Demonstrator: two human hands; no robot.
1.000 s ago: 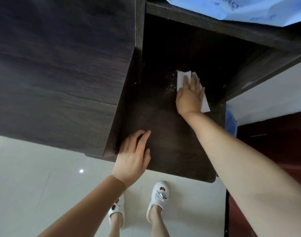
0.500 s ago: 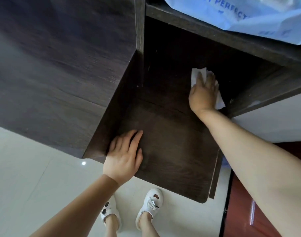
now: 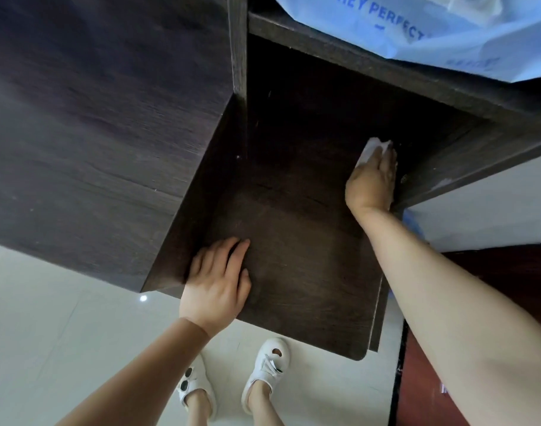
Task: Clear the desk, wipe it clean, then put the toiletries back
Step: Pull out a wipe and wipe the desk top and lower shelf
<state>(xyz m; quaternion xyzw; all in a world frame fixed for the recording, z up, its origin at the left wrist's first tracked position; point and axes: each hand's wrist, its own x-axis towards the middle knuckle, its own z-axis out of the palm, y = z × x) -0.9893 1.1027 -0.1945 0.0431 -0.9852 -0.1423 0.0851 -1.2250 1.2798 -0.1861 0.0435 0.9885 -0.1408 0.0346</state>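
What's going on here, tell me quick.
A person is wiping a dark desk. The right hand presses a white wipe flat against the desk's far right corner, beside the side panel. The left hand rests flat near the front edge. A blue bag lies on the shelf above. No toiletries are in view, so none are back on the desk yet.

Single head view, worn on the person's head, looking steeply down from close above the dark desk [image 3: 293, 272]; feet and floor at near edge, shelf at far edge.
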